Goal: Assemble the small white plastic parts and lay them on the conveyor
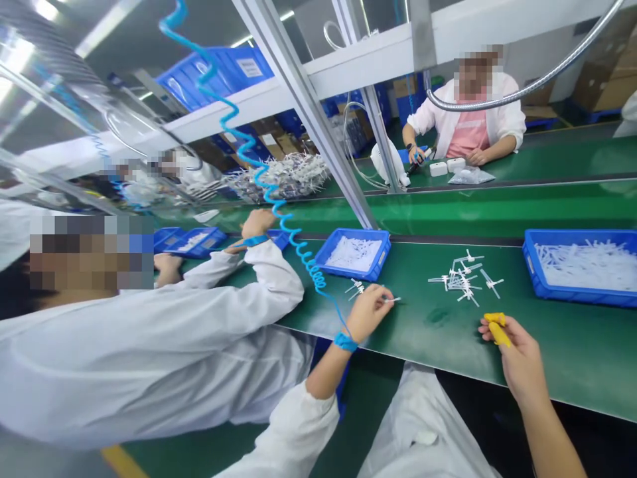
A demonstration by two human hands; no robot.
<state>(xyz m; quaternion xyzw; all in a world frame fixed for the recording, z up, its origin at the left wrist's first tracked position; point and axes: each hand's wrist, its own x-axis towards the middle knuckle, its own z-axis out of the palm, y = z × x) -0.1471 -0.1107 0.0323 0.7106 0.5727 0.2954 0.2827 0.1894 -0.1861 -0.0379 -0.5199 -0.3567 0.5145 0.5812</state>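
Observation:
My left hand [369, 311], with a blue wrist strap [346, 341] on it, is closed in a pinch. From its fingertips sticks a thin white plastic piece [393, 300]. Just behind that hand a few white pieces [356, 288] lie on the green table. My right hand [522, 355] hovers over the table near its front edge, yellow finger cots [499, 334] on thumb and index finger. Those two fingers are pressed close together; whatever may be between them is hidden. Beyond my right hand lies a loose pile of white branched plastic parts [460, 280].
Blue trays of small white pieces stand at centre [379, 262] and right [542, 291]. A coiled blue cord [271, 192] hangs down to my left wrist. A co-worker's sleeve [269, 282] is close on the left. Another person [472, 126] sits across, behind a metal post [318, 126].

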